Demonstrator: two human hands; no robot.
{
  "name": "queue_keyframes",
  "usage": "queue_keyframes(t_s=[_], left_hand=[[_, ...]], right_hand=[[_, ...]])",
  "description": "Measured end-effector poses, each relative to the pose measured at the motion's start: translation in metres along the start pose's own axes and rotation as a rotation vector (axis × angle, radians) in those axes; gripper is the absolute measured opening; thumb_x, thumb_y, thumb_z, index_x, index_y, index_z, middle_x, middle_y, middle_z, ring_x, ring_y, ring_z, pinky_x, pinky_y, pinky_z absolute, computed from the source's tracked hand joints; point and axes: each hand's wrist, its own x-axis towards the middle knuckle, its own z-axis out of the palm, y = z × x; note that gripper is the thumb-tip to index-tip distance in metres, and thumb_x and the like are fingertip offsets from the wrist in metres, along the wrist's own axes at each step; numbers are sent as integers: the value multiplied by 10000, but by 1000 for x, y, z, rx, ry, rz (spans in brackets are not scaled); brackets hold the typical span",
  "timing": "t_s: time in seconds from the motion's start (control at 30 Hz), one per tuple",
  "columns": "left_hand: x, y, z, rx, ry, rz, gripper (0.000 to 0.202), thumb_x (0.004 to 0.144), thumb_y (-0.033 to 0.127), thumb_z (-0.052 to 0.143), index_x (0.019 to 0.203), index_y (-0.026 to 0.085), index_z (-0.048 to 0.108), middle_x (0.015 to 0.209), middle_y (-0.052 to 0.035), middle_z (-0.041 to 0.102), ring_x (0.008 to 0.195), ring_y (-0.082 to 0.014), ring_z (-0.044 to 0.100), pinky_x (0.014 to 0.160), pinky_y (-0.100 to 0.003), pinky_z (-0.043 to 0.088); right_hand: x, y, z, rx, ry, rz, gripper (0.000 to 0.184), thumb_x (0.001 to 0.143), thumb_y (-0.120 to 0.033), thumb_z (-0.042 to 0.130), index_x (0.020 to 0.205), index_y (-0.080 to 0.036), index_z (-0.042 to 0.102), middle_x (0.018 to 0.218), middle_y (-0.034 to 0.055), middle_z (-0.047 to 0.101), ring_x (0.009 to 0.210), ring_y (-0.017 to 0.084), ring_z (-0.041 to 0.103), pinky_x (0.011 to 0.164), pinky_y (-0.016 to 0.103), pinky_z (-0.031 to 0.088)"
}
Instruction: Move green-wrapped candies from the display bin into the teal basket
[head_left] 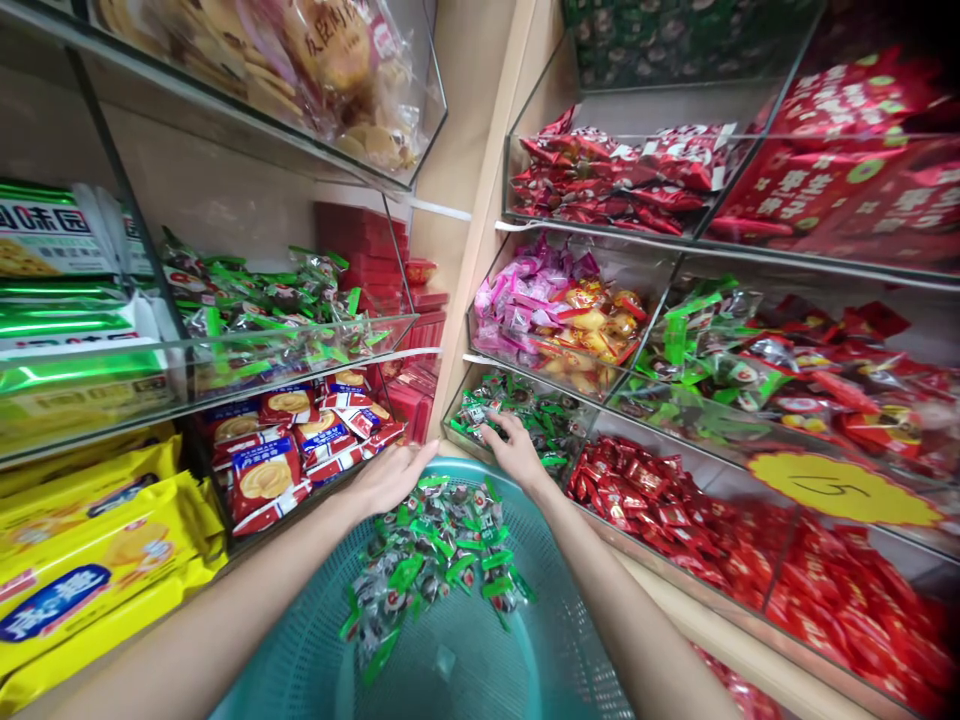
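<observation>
A teal mesh plastic basket [360, 620] stands below my arms, with a heap of green-and-clear wrapped candies [450, 545] in its far half. My left hand [397, 480] lies along the far left rim of this basket, fingers stretched out and holding nothing visible. Over the low corner compartment is my right hand [516, 450], its thumb and fingers apart and slightly bent. More green wrapped candies [551, 420] fill that compartment. One candy shows right by the right fingertips; whether they touch it I cannot tell.
Clear-fronted shelves rise on both sides. Red wrapped candies [652, 490] lie low on the right, under a yellow price tag [844, 488]. To the left are blue-and-red biscuit packs [262, 475] and yellow packets [112, 580]. Pink-wrapped candies [517, 295] sit above the corner compartment.
</observation>
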Motion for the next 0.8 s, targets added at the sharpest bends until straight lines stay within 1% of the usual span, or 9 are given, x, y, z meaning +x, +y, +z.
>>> queue_keyframes(t_s=[0.13,0.27,0.4,0.47,0.53,0.6,0.63,0.67,0.8], left_hand=[[-1,0,0,19,1,4,666,866,612,144,824,216,677,830,-31,691,836,-211,620,781,-279,426],[-4,3,-4,38,4,-13,653,859,615,162,894,224,684,901,-33,695,874,-224,620,813,-290,421],[-5,3,-4,63,15,-19,656,857,619,159,949,227,677,973,-32,685,916,-225,613,841,-289,409],[-4,3,-2,74,15,-25,654,859,619,154,950,235,676,979,-26,684,917,-223,613,844,-290,406],[-2,2,-1,86,15,-30,648,860,618,151,945,246,674,980,-18,683,916,-220,613,845,-291,403],[-1,1,1,94,19,-27,642,863,613,149,941,249,672,966,-17,683,905,-216,614,829,-287,406],[0,0,1,101,23,-27,642,863,612,149,935,247,672,944,-21,684,886,-215,616,808,-285,411],[0,0,2,112,26,-29,645,863,612,148,923,242,673,915,-26,685,865,-215,617,781,-284,416],[0,1,3,161,41,-27,665,866,605,129,822,216,667,792,-39,674,797,-217,615,710,-282,420]], right_hand=[[-5,-1,-5,144,73,-37,418,765,-430,520,1053,-146,626,1201,129,542,1171,214,452,980,366,355],[-11,-3,-15,356,232,1,411,736,-428,559,1003,-123,627,1133,134,589,1002,195,568,916,363,422],[-16,-7,-25,521,369,53,374,713,-433,603,926,-128,634,974,91,660,891,181,606,861,364,467],[-18,-13,-30,596,398,70,355,687,-437,637,873,-134,641,887,62,671,828,170,616,821,358,492],[-20,-22,-35,698,366,99,331,657,-434,671,803,-138,642,794,35,667,753,152,620,757,333,518],[-25,-34,-40,763,223,143,306,627,-421,701,731,-141,634,701,12,654,660,126,613,682,292,527],[-28,-40,-43,764,96,160,297,615,-412,713,702,-140,631,657,3,646,611,111,603,646,270,523],[-32,-47,-44,741,-65,172,293,608,-404,722,685,-137,629,623,-2,639,570,98,592,613,249,514],[-52,-65,-41,516,-817,180,303,590,-387,736,663,-117,620,551,-14,618,510,77,576,536,202,483]])
